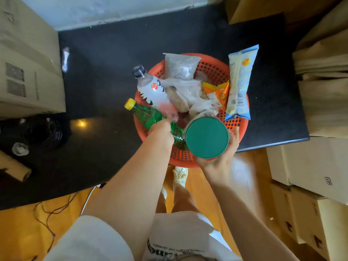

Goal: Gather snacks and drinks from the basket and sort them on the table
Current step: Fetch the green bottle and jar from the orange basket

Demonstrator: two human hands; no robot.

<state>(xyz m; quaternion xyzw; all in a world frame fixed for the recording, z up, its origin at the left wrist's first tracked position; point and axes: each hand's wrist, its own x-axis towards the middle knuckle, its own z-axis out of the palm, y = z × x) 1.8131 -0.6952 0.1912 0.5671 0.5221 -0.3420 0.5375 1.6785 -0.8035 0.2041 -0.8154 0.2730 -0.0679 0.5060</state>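
Note:
An orange plastic basket [216, 69] sits at the near edge of a black table [113, 59]. My right hand [220, 157] grips a jar with a green lid [207, 137] over the basket's near rim. My left hand [162, 129] reaches into the basket and closes on a green bottle with a yellow cap [145, 113]. Beside it lies a white bottle with a black cap [152, 87]. Clear plastic bags [180, 68], an orange snack packet [219, 91] and a blue snack packet [240, 81] fill the rest of the basket.
Cardboard boxes stand at the left [26, 63] and are stacked at the right [320, 110]. A coil of black cable [43, 132] and a paper roll [15, 166] lie on the table's left part. Wires run across the wooden floor [47, 219].

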